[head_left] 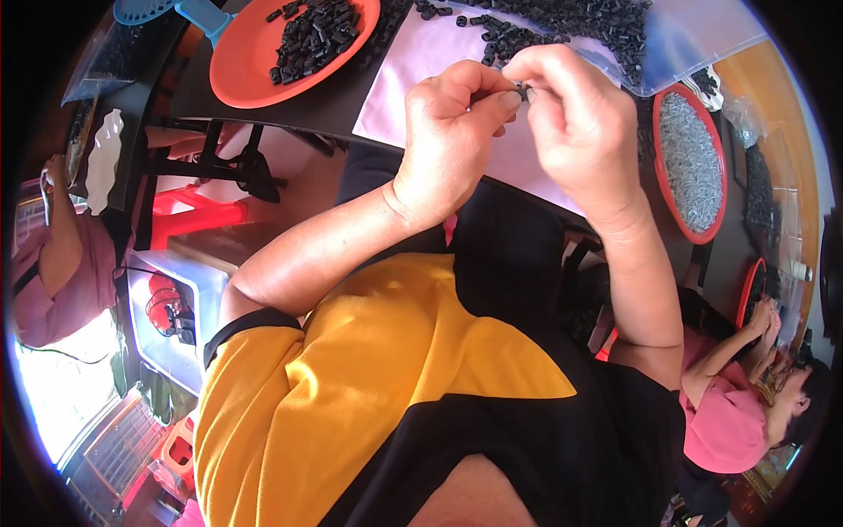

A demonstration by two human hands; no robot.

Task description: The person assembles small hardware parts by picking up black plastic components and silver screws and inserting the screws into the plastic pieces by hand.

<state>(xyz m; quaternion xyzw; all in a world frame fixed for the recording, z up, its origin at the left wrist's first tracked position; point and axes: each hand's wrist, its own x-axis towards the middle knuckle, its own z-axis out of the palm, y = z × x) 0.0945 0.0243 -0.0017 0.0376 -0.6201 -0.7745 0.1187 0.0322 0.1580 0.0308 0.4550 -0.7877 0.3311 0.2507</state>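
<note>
My left hand (452, 132) and my right hand (584, 127) are raised together over the near edge of the table, fingertips almost meeting. Both are closed in a pinch around a small dark part (524, 91), mostly hidden by the fingers. Beyond the hands, many small black plastic parts (580, 26) lie heaped on a pale pink cloth (391, 101) and in a clear plastic tray (680, 53). More black parts (316, 44) fill some of an orange-red plate (233, 75) to the left.
At the right stands a red oval basket (663, 180) heaped with small clear or silvery pieces (689, 158). A blue-handled strainer (206, 18) is at the far left. Co-workers sit on both sides, one in pink (724, 422) at right. A white bin (154, 342) stands low at left.
</note>
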